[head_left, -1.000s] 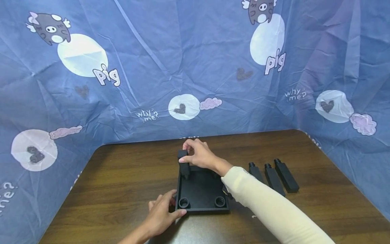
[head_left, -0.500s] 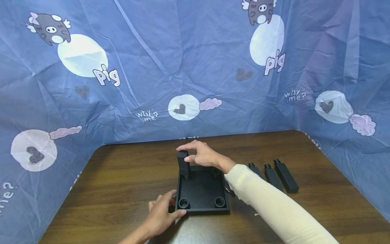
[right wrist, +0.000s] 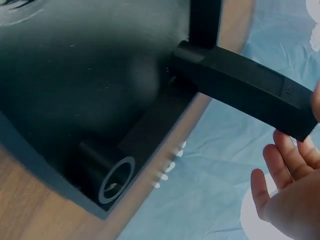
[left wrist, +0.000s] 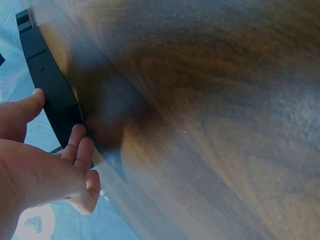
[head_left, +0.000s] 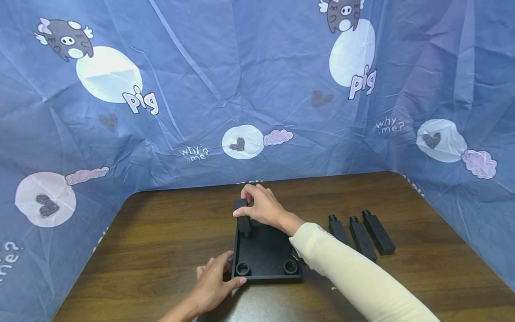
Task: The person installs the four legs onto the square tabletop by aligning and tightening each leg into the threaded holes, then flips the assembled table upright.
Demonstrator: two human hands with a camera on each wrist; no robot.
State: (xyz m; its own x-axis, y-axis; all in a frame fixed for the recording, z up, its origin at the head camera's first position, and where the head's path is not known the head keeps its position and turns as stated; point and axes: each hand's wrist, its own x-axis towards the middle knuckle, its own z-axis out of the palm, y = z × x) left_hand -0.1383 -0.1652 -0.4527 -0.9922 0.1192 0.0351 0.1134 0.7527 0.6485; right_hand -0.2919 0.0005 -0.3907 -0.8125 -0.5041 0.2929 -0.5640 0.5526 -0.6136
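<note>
A black square panel (head_left: 265, 250) with a raised rim lies on the table, round threaded sockets in its corners. In the far left corner a black table leg (right wrist: 245, 82) stands upright, its narrow end in the socket. My right hand (head_left: 265, 208) pinches the top of this leg between thumb and fingers. At the panel's near left corner my left hand (head_left: 213, 279) grips the rim, thumb on the near side and fingers along the left side. One bare socket (right wrist: 95, 162) shows in the right wrist view; the far right one is hidden behind my right arm in the head view.
To the right lie three loose black legs, a left one (head_left: 338, 229), a middle one (head_left: 362, 239) and a right one (head_left: 377, 232), threaded ends pointing away. A blue printed cloth (head_left: 241, 89) hangs behind the wooden table (head_left: 161, 232).
Half a second ago my right hand's fingers were spread off the leg's top; they have closed on it again. My left hand and the panel have stayed in place.
</note>
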